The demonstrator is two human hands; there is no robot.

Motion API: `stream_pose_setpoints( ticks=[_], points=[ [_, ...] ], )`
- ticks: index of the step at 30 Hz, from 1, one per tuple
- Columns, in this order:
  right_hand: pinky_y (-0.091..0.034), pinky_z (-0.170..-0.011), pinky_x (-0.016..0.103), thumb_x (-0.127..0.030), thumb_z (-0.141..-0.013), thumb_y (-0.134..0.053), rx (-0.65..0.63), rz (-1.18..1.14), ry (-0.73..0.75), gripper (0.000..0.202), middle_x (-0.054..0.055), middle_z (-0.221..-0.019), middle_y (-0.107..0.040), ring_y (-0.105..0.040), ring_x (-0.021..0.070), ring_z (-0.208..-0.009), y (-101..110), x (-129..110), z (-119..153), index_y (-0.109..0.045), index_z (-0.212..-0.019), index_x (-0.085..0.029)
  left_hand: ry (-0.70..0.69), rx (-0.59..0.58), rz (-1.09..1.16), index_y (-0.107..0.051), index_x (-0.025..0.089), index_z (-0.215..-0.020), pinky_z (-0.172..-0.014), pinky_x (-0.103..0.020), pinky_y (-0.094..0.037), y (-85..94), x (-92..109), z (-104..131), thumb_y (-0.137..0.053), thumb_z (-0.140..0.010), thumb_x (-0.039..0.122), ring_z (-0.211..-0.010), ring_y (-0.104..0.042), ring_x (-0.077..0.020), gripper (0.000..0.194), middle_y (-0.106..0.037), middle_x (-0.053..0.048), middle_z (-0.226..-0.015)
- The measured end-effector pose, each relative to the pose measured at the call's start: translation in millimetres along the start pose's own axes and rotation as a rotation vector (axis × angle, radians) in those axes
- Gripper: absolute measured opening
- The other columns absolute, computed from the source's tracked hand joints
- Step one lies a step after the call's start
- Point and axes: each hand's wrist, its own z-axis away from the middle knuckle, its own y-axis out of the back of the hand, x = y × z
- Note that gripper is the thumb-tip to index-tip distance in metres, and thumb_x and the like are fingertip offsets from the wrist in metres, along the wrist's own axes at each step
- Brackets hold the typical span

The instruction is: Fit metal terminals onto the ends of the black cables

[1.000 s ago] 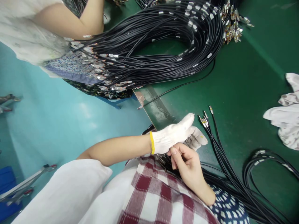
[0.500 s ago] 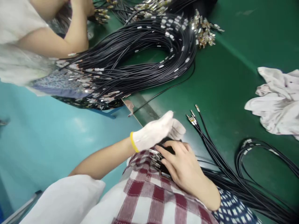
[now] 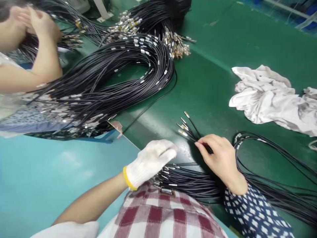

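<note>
My left hand (image 3: 152, 160) wears a white knitted glove with a yellow cuff. Its fingers are loosely bent, a little apart from the thumb, and no object shows in it. Just below lies a thick bundle of black cables (image 3: 193, 181) with metal ends, along the table edge by my checked apron (image 3: 165, 215). Bare, my right hand (image 3: 219, 157) pinches a small bunch of black cables (image 3: 193, 134) between thumb and fingers. The metal tips of that bunch point up and left over the green table (image 3: 205, 92).
A big looped heap of black cables (image 3: 128, 89) lies at the upper left, beside a co-worker's arm (image 3: 47, 62). Crumpled white gloves or cloths (image 3: 267, 96) rest on the right. Another cable loop (image 3: 262, 138) lies beyond my right hand.
My right hand has moved from the thick bundle up and right to the small bunch, now pinched. My left hand has come down slightly left, its fingers more bent. The view has shifted right.
</note>
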Motion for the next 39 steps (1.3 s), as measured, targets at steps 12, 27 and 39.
stream_pose_setpoints(
  ticks=[12, 27, 39],
  points=[
    [-0.043, -0.075, 0.032, -0.027, -0.098, -0.058, -0.233, -0.485, -0.066, 0.01, 0.004, -0.085, -0.072, -0.065, 0.0179, -0.074, 6.4, -41.8, 6.6, -0.065, -0.097, -0.019, 0.098, -0.002, 0.457, -0.056, 0.018, -0.077, -0.069, -0.025, -0.038, -4.7, 13.2, -4.9, -0.045, -0.096, 0.032, -0.072, -0.047, -0.0128, 0.026, -0.052, 0.003, -0.074],
    [-0.041, -0.057, 0.026, -0.031, -0.099, -0.055, -0.339, -0.862, -0.348, 0.027, -0.002, -0.062, -0.056, -0.051, 0.0131, -0.057, -6.6, -59.5, 11.7, -0.06, -0.076, -0.019, 0.131, -0.236, 0.765, -0.052, 0.016, -0.07, -0.065, -0.027, -0.037, -5.4, -6.7, -6.2, -0.05, -0.094, 0.043, -0.065, -0.044, -0.0121, 0.036, -0.05, 0.001, -0.068],
    [-0.042, -0.054, 0.024, -0.039, -0.099, -0.054, -0.494, -1.075, -0.459, 0.029, -0.002, -0.062, -0.056, -0.051, 0.0123, -0.055, -6.4, -53.8, 8.9, -0.059, -0.078, -0.018, 0.188, -0.218, 0.546, -0.047, 0.018, -0.067, -0.06, -0.025, -0.031, -1.7, 5.9, 2.3, -0.041, -0.091, 0.025, -0.063, -0.036, -0.0111, 0.026, -0.043, 0.005, -0.066]
  ],
)
